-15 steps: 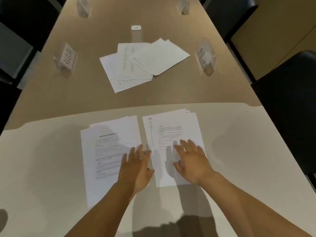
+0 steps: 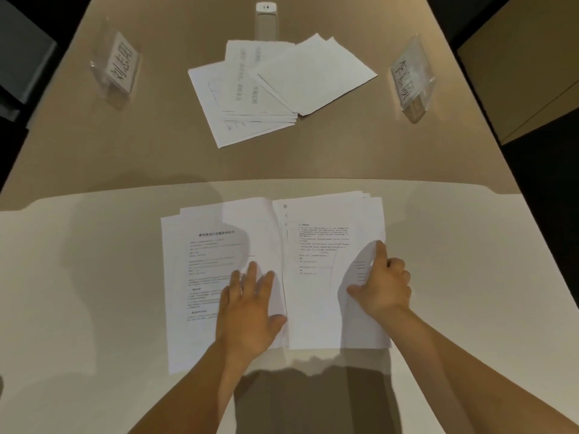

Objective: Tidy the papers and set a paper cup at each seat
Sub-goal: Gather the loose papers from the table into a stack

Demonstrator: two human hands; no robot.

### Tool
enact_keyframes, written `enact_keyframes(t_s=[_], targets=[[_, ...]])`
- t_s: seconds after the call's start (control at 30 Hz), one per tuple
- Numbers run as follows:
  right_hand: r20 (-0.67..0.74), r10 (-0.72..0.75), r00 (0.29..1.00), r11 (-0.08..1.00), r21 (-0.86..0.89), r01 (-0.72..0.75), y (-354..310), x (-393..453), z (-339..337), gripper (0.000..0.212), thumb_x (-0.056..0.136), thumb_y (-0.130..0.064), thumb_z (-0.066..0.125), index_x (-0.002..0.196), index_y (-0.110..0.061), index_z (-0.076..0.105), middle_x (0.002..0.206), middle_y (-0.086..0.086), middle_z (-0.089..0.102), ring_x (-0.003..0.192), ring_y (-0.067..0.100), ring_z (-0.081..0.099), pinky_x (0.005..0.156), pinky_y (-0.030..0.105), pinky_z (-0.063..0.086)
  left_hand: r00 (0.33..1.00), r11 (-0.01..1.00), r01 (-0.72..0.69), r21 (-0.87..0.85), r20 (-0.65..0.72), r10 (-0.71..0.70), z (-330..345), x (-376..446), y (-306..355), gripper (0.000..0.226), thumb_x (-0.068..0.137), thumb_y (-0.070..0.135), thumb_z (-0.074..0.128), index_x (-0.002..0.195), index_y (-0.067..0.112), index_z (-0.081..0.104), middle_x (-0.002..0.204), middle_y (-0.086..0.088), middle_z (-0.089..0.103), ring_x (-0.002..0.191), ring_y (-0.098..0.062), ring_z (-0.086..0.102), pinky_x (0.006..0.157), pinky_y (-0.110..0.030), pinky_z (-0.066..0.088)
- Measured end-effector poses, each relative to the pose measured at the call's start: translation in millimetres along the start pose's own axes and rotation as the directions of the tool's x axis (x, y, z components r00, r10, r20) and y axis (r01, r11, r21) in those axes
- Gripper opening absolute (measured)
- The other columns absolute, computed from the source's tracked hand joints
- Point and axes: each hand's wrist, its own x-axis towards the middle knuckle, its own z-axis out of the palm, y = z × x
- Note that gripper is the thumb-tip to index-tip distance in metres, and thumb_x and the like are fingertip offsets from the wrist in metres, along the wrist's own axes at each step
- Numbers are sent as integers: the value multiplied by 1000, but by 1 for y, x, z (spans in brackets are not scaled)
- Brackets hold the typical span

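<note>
Both hands (image 2: 250, 305) on 2 paper stacks (image 2: 316, 296).

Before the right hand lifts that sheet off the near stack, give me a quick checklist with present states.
1. Right hand grips the right stack's right edge: ok.
2. Only one sheet lifted: cannot tell.
3. Left hand rests flat on the left stack: ok.
4. Near stacks squared: not ok, edges fanned.
5. Far pile tidied: not ok, splayed.
6. Paper cups in view: not ok, none visible.
</note>
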Motion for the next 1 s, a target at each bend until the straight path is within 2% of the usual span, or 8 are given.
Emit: enact_keyframes(t_s=[0.13,0.27,0.37,0.57,0.67,0.73,0.87,1.0], targets=[[35,64,997,948,310,-72,-2,7,-3,105,76,-12,76,152,-23,5,131,17,51,109,39,57,83,41,51,994,998,27,-49,-102,-32,-11,0,-19,70,92,54,50,152,34,19,166,2,6,152,-31,9,121,-49,14],[86,116,990,794,590,-144,4,6,-14,47,78,2,65,121,-9,52,112,14,65,91,35,65,79,47,59,985,986,164,-22,-48,-164,-15,3,-42,70,90,57,51,151,39,20,166,0,5,151,-40,5,117,-63,8],[81,45,996,723,685,-88,14,-3,-27,21,83,2,59,100,-7,65,98,18,70,78,31,67,70,45,59,988,990,144,12,46,-144,-13,3,-49,74,91,58,47,152,42,7,166,1,-5,151,-38,1,117,-60,17],[104,-55,993,588,807,-52,31,-20,-72,26,90,1,62,109,-15,67,97,5,76,82,30,72,66,35,57,997,996,68,-61,34,-66,-15,1,-49,71,93,53,48,151,44,10,166,7,-3,152,-32,3,117,-55,18],[191,-148,970,518,851,-89,28,-18,-73,30,89,2,62,113,-15,67,105,10,76,91,37,73,80,50,58,994,950,-14,-311,-109,-21,-21,-1,-53,54,97,34,52,147,38,34,164,8,18,148,-28,22,116,-52,27],[205,-183,962,500,862,-88,13,-18,-62,31,87,7,60,112,-11,67,105,13,76,88,34,73,77,47,58,950,915,42,-401,-268,-161,-24,0,-61,43,94,23,57,137,28,52,158,-1,35,140,-36,36,109,-55,36],[190,-170,967,656,754,-33,-26,-23,-21,33,82,12,57,103,-11,68,96,8,77,84,27,75,74,41,61,819,710,450,-543,-68,-570,-34,8,-78,33,98,32,46,129,26,53,148,-8,39,132,-36,34,105,-55,34],[253,-106,962,817,573,-61,-43,-18,20,31,81,-3,57,110,-11,64,103,8,72,86,24,70,74,39,62,867,769,423,-480,-32,-497,-35,9,-77,39,99,40,43,135,26,49,146,-6,38,131,-34,32,102,-51,37]])
